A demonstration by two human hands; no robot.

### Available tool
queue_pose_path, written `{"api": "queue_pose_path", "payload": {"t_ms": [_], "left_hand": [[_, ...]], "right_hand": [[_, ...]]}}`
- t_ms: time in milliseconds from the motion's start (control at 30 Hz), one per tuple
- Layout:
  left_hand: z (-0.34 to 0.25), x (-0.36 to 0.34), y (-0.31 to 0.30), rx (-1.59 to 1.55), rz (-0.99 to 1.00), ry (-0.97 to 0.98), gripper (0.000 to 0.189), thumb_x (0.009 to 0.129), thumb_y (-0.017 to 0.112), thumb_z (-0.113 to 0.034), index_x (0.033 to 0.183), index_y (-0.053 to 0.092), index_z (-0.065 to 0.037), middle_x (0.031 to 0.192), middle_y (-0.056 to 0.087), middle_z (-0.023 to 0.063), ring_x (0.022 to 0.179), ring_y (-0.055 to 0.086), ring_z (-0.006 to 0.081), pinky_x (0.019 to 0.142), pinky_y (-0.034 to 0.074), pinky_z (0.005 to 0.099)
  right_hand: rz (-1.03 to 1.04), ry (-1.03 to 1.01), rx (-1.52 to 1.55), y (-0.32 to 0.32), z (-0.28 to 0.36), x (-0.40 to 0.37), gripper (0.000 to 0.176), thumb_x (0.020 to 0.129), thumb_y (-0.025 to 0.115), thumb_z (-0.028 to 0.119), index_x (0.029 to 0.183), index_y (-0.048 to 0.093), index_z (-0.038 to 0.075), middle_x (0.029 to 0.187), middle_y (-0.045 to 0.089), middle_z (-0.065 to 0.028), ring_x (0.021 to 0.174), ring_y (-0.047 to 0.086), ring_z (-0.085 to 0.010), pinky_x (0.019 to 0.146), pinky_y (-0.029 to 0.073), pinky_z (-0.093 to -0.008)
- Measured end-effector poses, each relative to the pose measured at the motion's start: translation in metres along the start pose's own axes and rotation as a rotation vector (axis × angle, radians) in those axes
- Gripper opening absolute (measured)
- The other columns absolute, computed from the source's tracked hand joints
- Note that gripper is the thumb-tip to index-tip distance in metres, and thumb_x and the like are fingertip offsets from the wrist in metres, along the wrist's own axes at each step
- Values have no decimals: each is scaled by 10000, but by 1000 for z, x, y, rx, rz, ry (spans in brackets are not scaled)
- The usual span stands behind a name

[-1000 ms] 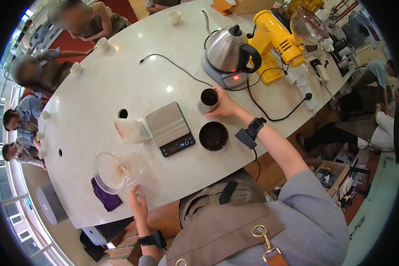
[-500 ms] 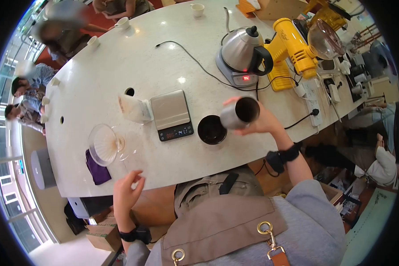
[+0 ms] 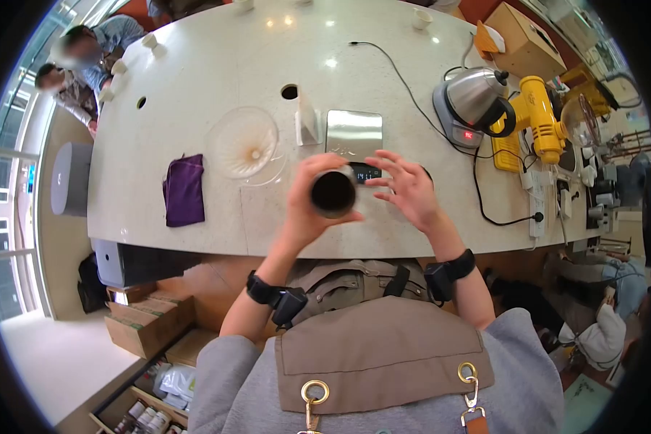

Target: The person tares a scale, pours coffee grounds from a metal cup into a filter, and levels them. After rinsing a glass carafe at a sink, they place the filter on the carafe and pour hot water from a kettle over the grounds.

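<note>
My left hand (image 3: 305, 199) is wrapped round a metal cup (image 3: 333, 194), whose dark open mouth faces up toward me. Just to the right, my right hand (image 3: 406, 189) holds nothing, its fingers spread and apart from the cup. Beyond both hands lies a digital scale (image 3: 354, 132) with a bare steel plate and a lit display, partly covered by the fingers. A dark rim (image 3: 428, 172) shows at the edge of my right hand; the rest is hidden. Left of the scale stand a clear holder with paper filters (image 3: 308, 123) and a clear ribbed dripper (image 3: 242, 145).
A purple cloth (image 3: 185, 191) lies at the left. At the right, a steel kettle (image 3: 476, 98) sits on its lit base near a yellow grinder (image 3: 539, 119), with cables and a power strip (image 3: 537, 206). Several white cups line the far edge, where people sit.
The metal cup has passed from my right hand to my left and moved left. My right hand has let go and opened. The view has shifted, so the table appears further left and higher.
</note>
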State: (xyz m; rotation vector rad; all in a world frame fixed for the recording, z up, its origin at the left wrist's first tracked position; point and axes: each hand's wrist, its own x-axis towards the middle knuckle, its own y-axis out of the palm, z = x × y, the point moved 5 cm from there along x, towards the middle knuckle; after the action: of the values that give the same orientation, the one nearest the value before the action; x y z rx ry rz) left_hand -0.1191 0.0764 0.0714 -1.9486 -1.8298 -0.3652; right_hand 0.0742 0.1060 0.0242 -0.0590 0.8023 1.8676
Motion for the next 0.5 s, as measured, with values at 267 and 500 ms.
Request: {"api": "queue_pose_path", "payload": {"t_ms": [267, 500], "left_hand": [[-10, -21, -1, -47, 1, -30, 753, 537, 941, -209, 1171, 558, -71, 1198, 595, 89, 1150, 538, 283, 1004, 418, 417], [-10, -27, -4, -21, 93, 9, 706, 585, 925, -158, 1170, 544, -54, 1168, 596, 108, 1142, 547, 275, 983, 444, 404]], "right_hand": [[-407, 159, 234, 28, -36, 21, 314, 939, 380, 280, 956, 583, 42, 1005, 660, -108, 845, 613, -210, 812, 501, -315], [-582, 89, 193, 40, -50, 30, 304, 914, 385, 263, 916, 582, 32, 958, 664, -121, 836, 606, -208, 776, 487, -340]]}}
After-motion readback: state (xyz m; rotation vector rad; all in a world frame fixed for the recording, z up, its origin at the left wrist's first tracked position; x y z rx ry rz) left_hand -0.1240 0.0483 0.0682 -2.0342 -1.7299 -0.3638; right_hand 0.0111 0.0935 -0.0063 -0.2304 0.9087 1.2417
